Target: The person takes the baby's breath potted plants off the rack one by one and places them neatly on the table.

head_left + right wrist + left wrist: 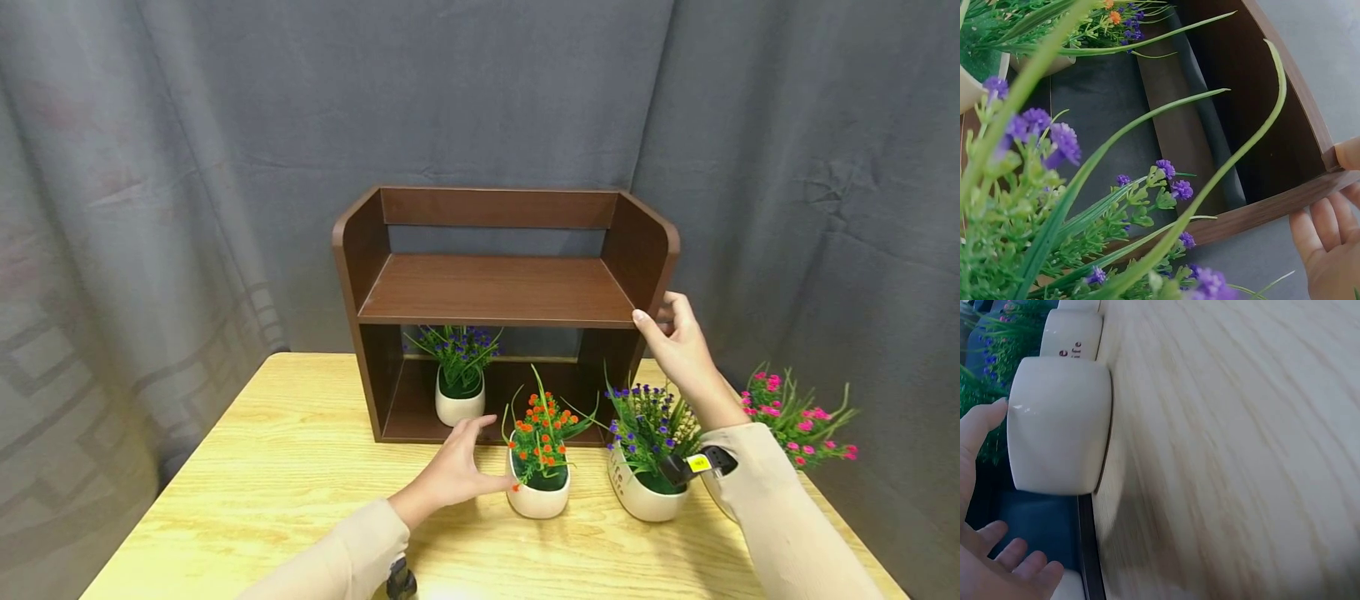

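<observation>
My right hand [684, 350] grips the right side panel of a dark brown two-tier wooden shelf [495, 287]. In the right wrist view its thumb lies on the panel's front edge and the fingers [1325, 222] press the outer face. My left hand [456, 473] is spread beside a white pot of orange flowers [542, 500], thumb tip right at the pot's rim. The left wrist view shows that pot [1063, 425] standing on the table, with the other left fingers loosely bent near the shelf's bottom edge. Inside the lower tier stands a white pot of purple flowers [459, 407].
Right of the orange flowers, a second purple-flowered pot [647, 498] with lettering stands on the light wooden table [292, 475]. Pink flowers [806, 423] in another pot rise near the table's right edge, partly behind my right sleeve. A grey curtain [510, 92] hangs behind the shelf.
</observation>
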`<state>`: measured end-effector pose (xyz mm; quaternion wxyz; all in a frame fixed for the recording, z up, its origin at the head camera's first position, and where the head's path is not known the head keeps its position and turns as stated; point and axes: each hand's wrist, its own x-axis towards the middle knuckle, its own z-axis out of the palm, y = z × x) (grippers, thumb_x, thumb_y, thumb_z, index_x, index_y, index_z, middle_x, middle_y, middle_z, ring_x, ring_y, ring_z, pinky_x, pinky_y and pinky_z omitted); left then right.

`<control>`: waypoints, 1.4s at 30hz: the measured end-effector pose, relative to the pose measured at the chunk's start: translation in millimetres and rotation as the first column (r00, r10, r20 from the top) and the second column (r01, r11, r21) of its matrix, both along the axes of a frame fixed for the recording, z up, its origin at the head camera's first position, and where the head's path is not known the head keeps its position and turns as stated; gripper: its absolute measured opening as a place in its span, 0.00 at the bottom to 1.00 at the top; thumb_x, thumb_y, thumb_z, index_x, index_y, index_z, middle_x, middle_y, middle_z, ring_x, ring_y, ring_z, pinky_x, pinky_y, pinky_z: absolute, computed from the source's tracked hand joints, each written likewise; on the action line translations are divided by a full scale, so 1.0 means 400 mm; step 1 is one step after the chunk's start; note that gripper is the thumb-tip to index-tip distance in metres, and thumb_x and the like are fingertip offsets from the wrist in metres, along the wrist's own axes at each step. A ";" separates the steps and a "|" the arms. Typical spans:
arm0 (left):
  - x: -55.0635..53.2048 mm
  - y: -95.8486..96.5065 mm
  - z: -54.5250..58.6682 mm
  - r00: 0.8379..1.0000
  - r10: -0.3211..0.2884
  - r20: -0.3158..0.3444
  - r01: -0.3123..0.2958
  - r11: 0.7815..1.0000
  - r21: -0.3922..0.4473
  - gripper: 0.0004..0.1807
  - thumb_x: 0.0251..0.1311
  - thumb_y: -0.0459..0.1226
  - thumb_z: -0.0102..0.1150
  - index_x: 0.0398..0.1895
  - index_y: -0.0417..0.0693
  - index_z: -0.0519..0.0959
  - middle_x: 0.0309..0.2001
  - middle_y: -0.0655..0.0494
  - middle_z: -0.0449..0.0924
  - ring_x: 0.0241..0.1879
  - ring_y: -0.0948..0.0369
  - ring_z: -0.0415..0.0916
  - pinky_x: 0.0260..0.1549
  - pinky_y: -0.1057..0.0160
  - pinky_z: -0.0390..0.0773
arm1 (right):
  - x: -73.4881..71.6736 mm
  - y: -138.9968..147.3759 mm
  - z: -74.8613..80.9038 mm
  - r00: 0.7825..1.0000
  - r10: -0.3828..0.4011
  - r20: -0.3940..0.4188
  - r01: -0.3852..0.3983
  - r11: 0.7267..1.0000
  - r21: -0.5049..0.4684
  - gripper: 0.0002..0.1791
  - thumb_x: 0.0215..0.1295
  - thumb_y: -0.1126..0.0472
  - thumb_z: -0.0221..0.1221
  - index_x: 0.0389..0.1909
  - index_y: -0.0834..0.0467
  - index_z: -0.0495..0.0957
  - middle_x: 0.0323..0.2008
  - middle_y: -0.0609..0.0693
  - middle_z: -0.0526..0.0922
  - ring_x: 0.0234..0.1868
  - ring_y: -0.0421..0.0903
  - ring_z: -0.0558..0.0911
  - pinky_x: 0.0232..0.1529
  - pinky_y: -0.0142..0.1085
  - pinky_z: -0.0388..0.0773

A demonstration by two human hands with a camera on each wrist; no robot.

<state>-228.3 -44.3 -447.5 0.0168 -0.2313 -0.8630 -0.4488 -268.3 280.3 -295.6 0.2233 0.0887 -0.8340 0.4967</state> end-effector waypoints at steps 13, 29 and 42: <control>-0.033 -0.064 0.001 0.964 0.166 -0.210 -0.146 0.983 0.110 0.33 0.51 0.45 0.78 0.59 0.46 0.75 0.53 0.46 0.75 0.54 0.49 0.74 0.49 0.47 0.75 | -0.003 -0.001 -0.004 1.000 -0.008 -0.002 0.008 1.000 0.001 0.31 0.76 0.50 0.53 0.69 0.64 0.58 0.54 0.62 0.65 0.42 0.44 0.68 0.33 0.32 0.68; -0.095 -0.115 0.001 0.946 0.303 -0.120 -0.274 0.939 0.207 0.34 0.52 0.44 0.77 0.61 0.45 0.74 0.56 0.47 0.72 0.57 0.47 0.72 0.53 0.47 0.74 | -0.005 -0.003 -0.007 1.000 -0.006 -0.017 0.006 1.000 -0.015 0.28 0.76 0.54 0.54 0.68 0.64 0.59 0.51 0.57 0.69 0.39 0.38 0.71 0.33 0.30 0.69; -0.154 -0.112 -0.014 0.951 0.308 -0.005 -0.300 0.929 0.219 0.50 0.49 0.48 0.78 0.72 0.40 0.62 0.64 0.37 0.63 0.65 0.41 0.63 0.59 0.41 0.68 | -0.003 -0.002 -0.007 1.000 -0.017 -0.004 0.017 1.000 -0.008 0.29 0.76 0.54 0.54 0.69 0.64 0.59 0.53 0.59 0.67 0.40 0.39 0.70 0.33 0.30 0.69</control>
